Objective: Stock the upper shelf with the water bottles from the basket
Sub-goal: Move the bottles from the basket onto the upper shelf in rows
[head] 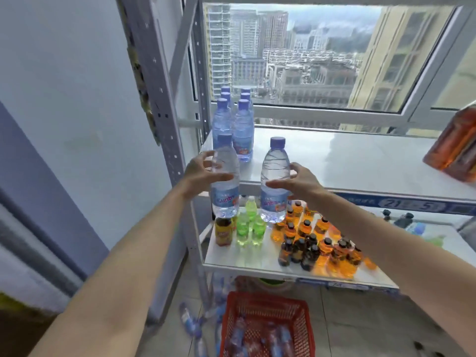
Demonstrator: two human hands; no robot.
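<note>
A white upper shelf (360, 161) stands before a city-view window (309, 60). Each outstretched hand's fingers wrap one water bottle: left hand (199, 173), left bottle (224, 176); right hand (300, 180), right bottle (274, 179).

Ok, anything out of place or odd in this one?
Yes. Several water bottles lie loose on the floor left of the red basket, not in it. Also, the orange bottles at the upper shelf's right edge look tilted, though the wide lens may exaggerate that.
</note>
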